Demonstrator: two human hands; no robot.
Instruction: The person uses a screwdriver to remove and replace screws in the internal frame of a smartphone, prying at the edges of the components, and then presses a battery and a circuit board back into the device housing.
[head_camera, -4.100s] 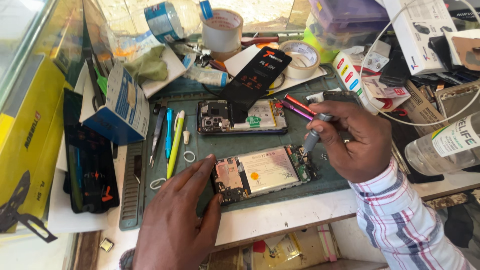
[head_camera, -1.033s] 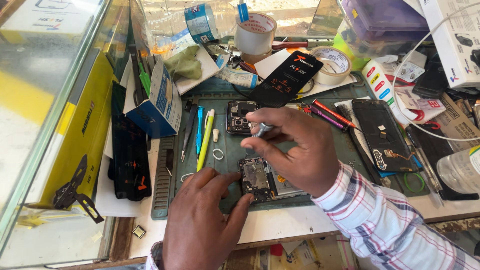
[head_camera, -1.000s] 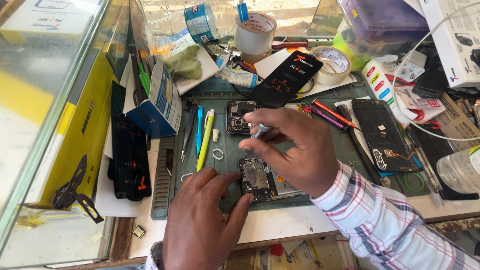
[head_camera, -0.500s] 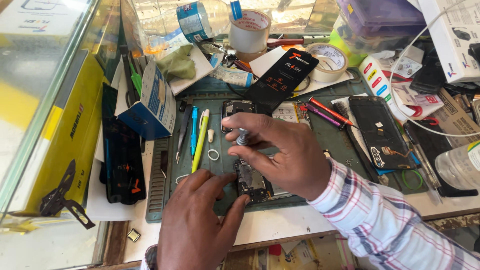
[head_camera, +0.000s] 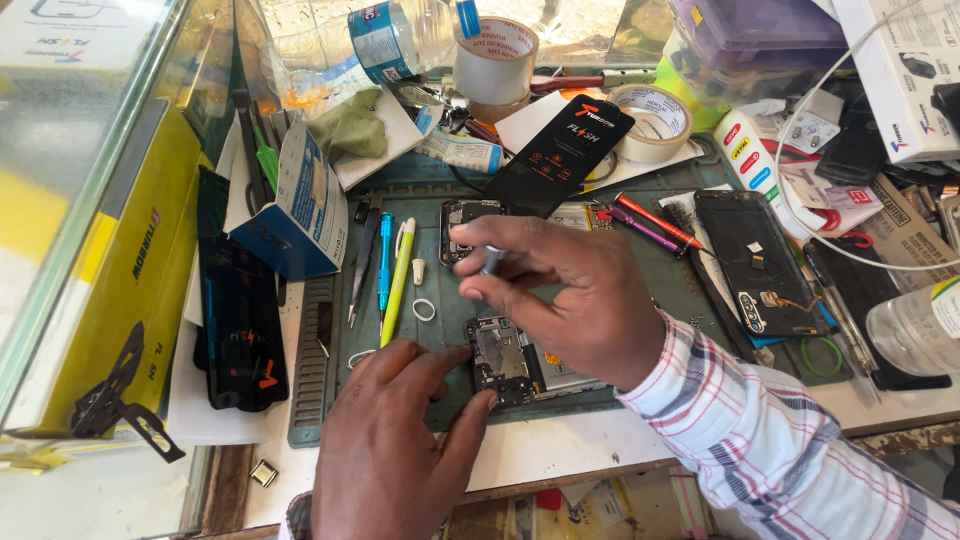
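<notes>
An opened phone (head_camera: 503, 362) lies on the green work mat (head_camera: 452, 330), its circuit board exposed at the left end. My left hand (head_camera: 395, 440) rests on the mat with thumb and fingers touching the phone's left end. My right hand (head_camera: 570, 295) hovers over the phone, fingers pinched on a small grey screwdriver (head_camera: 490, 262) held upright above the board. A second opened phone (head_camera: 462, 214) lies farther back, partly hidden by my right hand. A black phone back cover (head_camera: 755, 262) lies to the right.
Pens and tweezers (head_camera: 385, 268) lie left on the mat. A blue carton (head_camera: 300, 205), a yellow box (head_camera: 95, 270) and a dark screen panel (head_camera: 238, 300) crowd the left. Tape rolls (head_camera: 650, 120), a black packet (head_camera: 560, 155), a bottle (head_camera: 910, 330) and boxes fill the back and right.
Since four seconds ago my right hand moved from the right side to above the phone's board with the screwdriver. My left hand stayed at the phone's left end.
</notes>
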